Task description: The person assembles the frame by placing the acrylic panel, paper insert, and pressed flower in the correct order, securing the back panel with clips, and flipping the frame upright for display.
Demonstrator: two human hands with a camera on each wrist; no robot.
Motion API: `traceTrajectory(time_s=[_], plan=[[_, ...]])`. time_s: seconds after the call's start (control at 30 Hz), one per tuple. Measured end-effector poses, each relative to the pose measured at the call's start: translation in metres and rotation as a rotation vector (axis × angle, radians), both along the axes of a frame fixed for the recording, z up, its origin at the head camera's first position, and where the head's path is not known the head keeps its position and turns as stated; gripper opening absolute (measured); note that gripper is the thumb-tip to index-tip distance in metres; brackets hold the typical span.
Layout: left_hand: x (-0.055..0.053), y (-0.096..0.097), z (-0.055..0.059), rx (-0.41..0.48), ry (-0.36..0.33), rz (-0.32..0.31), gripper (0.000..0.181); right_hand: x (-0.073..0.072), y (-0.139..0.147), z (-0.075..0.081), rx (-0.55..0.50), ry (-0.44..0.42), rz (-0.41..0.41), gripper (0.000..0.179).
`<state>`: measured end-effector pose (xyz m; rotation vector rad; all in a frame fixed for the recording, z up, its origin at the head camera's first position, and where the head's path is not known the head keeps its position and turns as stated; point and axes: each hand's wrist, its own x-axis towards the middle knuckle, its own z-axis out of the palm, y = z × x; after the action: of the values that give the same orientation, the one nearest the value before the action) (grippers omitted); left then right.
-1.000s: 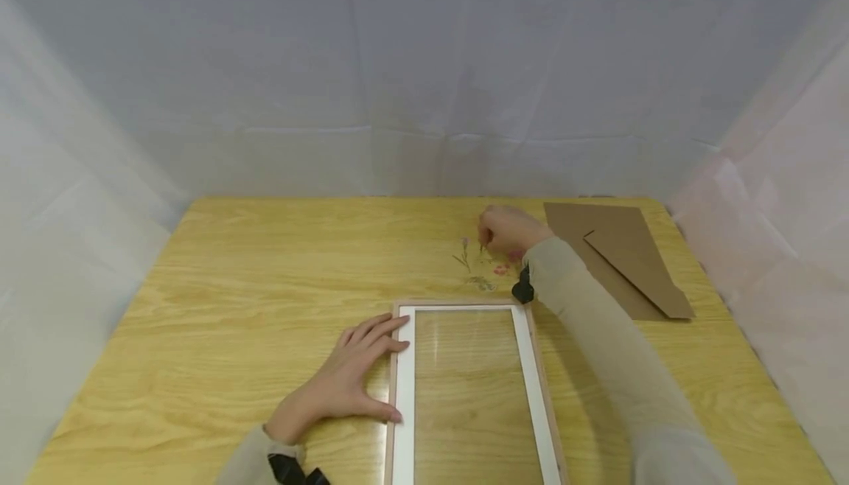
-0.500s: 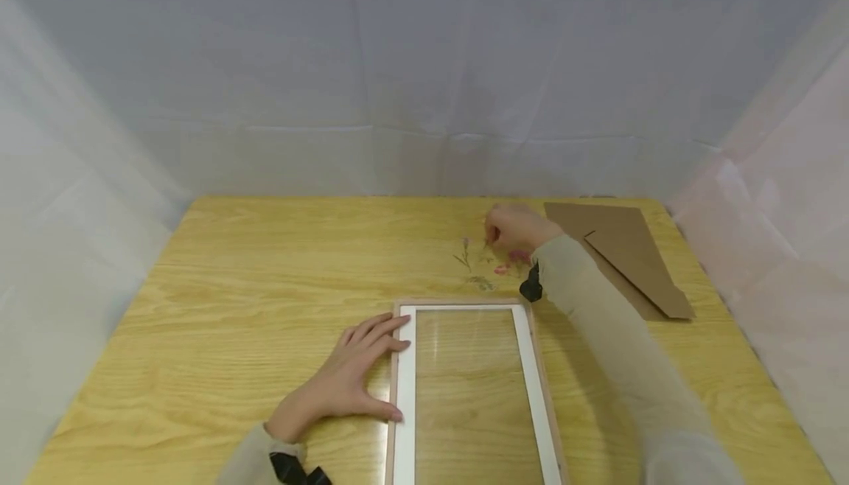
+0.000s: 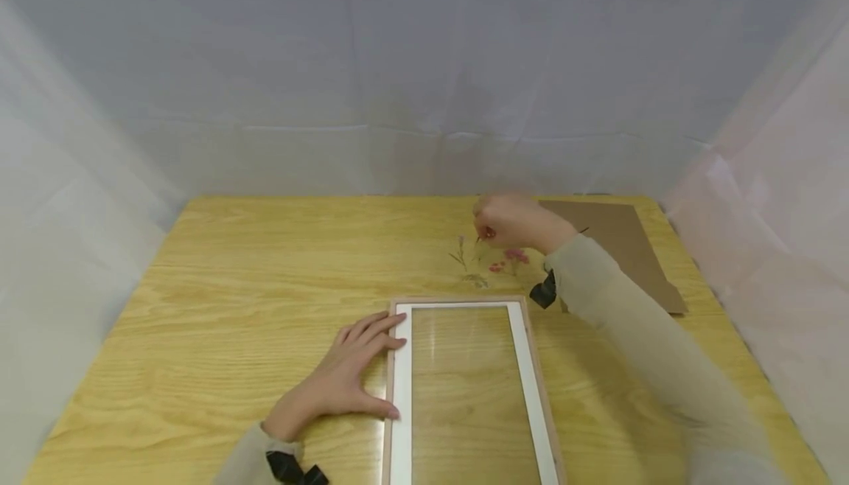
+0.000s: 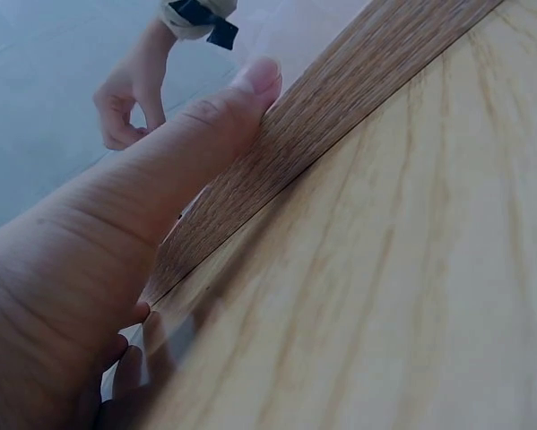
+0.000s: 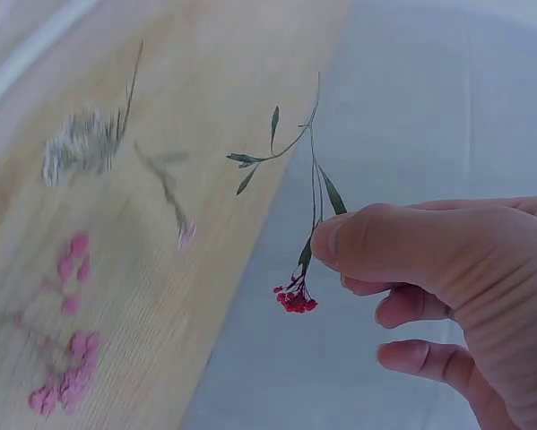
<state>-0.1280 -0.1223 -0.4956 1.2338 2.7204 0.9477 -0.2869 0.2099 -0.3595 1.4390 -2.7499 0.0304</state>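
Note:
My right hand is above the far part of the table. Between thumb and fingers it pinches the stem of a small dried flower, with a red blossom cluster pointing down and green leaves above, clear in the right wrist view. My left hand lies with spread fingers along the left side of a picture frame, which has a wooden edge, a white inner border and a see-through pane. Its thumb touches the wooden edge in the left wrist view.
Beyond the frame lie a pink dried flower, a pale purple-tipped sprig and a greyish feathery sprig. A brown backing board with a flap is at the back right, partly behind the right sleeve. Pale sheeting surrounds the table.
My right hand has risen off the table and shifted slightly right, lifting the red dried flower. The pink flower shows more fully. My left hand stays on the frame.

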Motion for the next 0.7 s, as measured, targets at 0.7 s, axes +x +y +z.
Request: traceTrajectory(time_s=[0.7], plan=[[-0.001, 0.0, 0.003, 0.005, -0.014, 0.006, 0.09, 0.108, -0.083, -0.032, 0.376, 0.167, 0.363, 0.002]])
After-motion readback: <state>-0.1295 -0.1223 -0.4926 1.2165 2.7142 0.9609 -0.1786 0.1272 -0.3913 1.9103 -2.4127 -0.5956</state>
